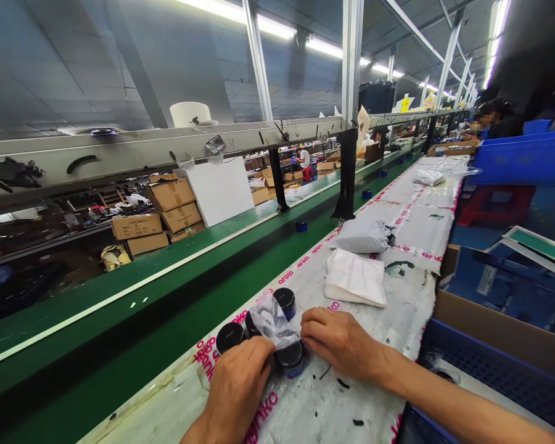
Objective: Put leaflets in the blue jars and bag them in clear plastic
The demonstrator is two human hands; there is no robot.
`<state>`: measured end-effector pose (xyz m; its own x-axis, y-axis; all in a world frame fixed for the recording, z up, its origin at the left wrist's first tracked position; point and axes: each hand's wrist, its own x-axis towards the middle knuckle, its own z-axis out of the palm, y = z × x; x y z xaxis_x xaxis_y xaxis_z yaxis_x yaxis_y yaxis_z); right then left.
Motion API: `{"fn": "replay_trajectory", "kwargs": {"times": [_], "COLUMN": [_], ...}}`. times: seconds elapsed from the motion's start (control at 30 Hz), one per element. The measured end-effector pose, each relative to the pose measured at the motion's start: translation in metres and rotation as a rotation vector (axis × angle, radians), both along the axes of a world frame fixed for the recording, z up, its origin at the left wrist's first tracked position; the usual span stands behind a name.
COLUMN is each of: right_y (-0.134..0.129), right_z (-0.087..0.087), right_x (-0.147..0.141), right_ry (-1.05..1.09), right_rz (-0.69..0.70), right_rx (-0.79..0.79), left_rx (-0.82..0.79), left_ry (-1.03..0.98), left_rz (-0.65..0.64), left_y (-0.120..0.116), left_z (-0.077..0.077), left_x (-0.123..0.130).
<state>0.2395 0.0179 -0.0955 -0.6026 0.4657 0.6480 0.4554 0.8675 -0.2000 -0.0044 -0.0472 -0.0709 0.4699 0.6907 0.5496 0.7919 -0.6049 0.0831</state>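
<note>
A thin, whitish see-through plastic bag (272, 322) stretches between my hands above the near end of the work surface. My left hand (241, 377) is closed in a pinch on the bag's lower left edge. On the other side, my right hand (340, 342) has its fingers pinched at the bag's right edge; the fingertips are partly hidden. Several short round items with black tops and blue sides stand around and under the bag: one behind it (285, 300), one to the left (230, 337), and one in front (290, 356) between my hands. Another is partly covered by the bag.
Stacked white sheets or bags (355, 277) and a filled white bag (361, 236) lie further along the covered bench (419, 237). A green conveyor (176, 327) runs at left, carrying small blue round items (301, 226). Blue crates (499, 370) stand at right; a person sits far back.
</note>
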Motion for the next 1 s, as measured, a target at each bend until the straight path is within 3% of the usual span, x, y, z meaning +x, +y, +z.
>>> {"fn": "replay_trajectory", "kwargs": {"times": [0.4, 0.83, 1.0], "right_y": [-0.006, -0.013, -0.015], "right_z": [-0.004, 0.001, 0.001], "right_x": [0.007, 0.011, 0.013], "right_ry": [-0.019, -0.126, -0.179], "right_rz": [0.086, 0.147, 0.168], "right_rx": [0.096, 0.207, 0.249], "left_rx": [-0.099, 0.079, 0.01], "left_ry": [-0.063, 0.158, 0.162], "left_rz": [-0.051, -0.087, -0.075], "left_y": [-0.007, -0.011, -0.013], "left_z": [-0.001, 0.006, -0.001], "left_x": [-0.004, -0.003, -0.003]}}
